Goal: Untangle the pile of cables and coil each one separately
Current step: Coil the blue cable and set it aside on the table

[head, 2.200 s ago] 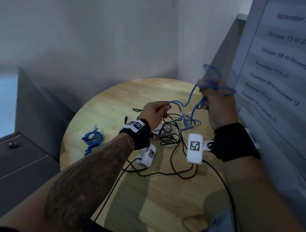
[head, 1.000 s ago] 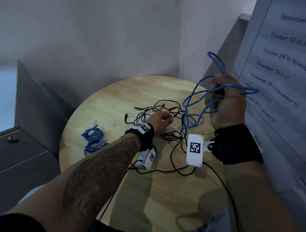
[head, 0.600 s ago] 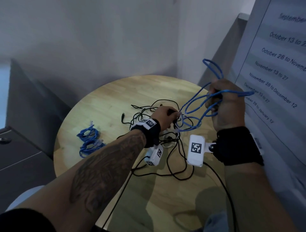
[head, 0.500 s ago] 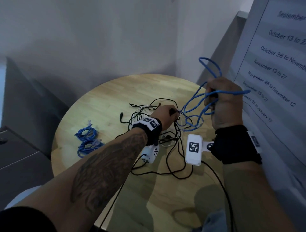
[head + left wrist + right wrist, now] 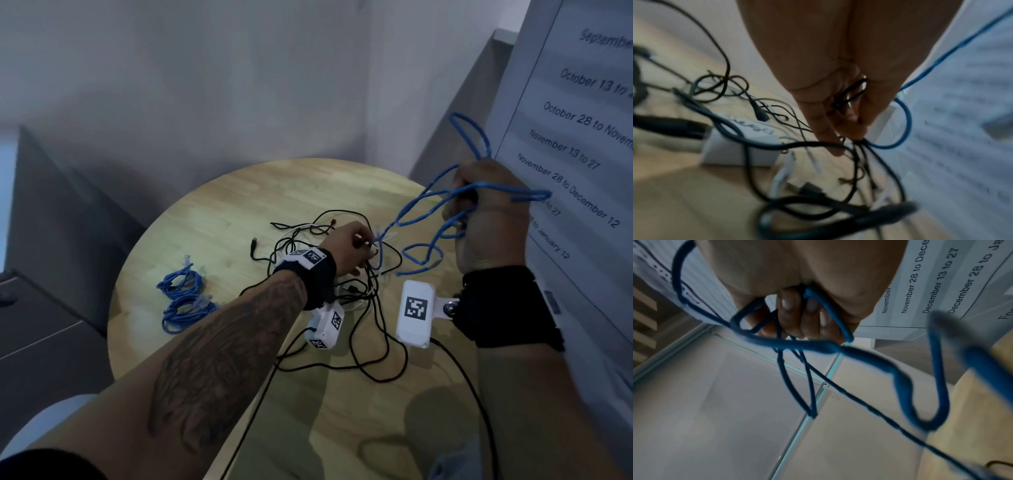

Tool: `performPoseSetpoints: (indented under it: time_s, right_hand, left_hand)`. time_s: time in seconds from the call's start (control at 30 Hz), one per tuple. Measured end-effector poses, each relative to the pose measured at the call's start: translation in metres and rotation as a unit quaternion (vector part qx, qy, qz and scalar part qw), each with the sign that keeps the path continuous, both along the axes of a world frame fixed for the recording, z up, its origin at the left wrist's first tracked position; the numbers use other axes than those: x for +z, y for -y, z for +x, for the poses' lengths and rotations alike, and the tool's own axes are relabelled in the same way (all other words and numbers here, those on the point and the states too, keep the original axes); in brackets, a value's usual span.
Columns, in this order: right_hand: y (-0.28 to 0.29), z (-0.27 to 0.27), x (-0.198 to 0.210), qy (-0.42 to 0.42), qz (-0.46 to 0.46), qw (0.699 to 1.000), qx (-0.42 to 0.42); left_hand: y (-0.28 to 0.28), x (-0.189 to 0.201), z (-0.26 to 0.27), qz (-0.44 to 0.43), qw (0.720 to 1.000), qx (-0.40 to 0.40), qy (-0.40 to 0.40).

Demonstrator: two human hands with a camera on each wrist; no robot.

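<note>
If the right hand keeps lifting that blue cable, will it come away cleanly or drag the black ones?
Probably drags: the blue cable runs down into the black cables at the left hand. It looks floppy, sagging in loose loops from the right hand.

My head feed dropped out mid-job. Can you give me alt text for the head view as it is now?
Over a round wooden table, the right hand grips raised loops of a blue cable, while the left hand pinches black cables in the tangle below. Two coiled blue cables lie at the table's left, and a printed date schedule stands at right.
</note>
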State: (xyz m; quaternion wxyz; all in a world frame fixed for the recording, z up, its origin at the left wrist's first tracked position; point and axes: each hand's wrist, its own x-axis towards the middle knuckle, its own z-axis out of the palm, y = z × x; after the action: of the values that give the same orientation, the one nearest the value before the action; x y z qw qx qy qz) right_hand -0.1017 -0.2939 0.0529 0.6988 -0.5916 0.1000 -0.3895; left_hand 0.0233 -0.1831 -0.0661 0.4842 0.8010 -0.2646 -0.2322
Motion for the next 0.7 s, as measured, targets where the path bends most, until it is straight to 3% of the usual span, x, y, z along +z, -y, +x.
performPoseSetpoints:
  time_s: [0.1,0.27,0.37,0.47,0.53,0.63,0.7]
  right_hand:
    - [0.001,0.002,-0.002,0.037,0.008,0.999,0.0]
    - [0.014,-0.001,0.002,0.132,0.119,0.984,0.001]
    - [0.019,0.003,-0.002,0.153,0.153,0.976,0.01]
    - [0.017,0.012,-0.012,0.083,0.142,0.986,-0.016]
    - [0.015,0.015,-0.018,0.038,0.114,0.992,-0.036]
    - [0.015,0.015,-0.028,-0.062,0.01,0.997,-0.042]
    - [0.016,0.012,-0.04,-0.152,-0.079,0.984,-0.042]
  left_hand:
    - [-0.001,-0.009,0.002,0.095,0.993,-0.046,0.047]
    - [-0.013,-0.015,0.013,0.158,0.982,0.095,0.035]
    - [-0.019,-0.01,0.02,0.19,0.976,0.099,0.039]
    - [-0.016,0.001,0.015,0.133,0.981,0.001,0.143]
    - [-0.01,0.013,0.006,0.046,0.987,-0.035,0.148]
    - [-0.001,0.033,-0.002,-0.079,0.992,-0.001,0.099]
    - [0.001,0.044,-0.003,-0.106,0.989,0.02,0.102]
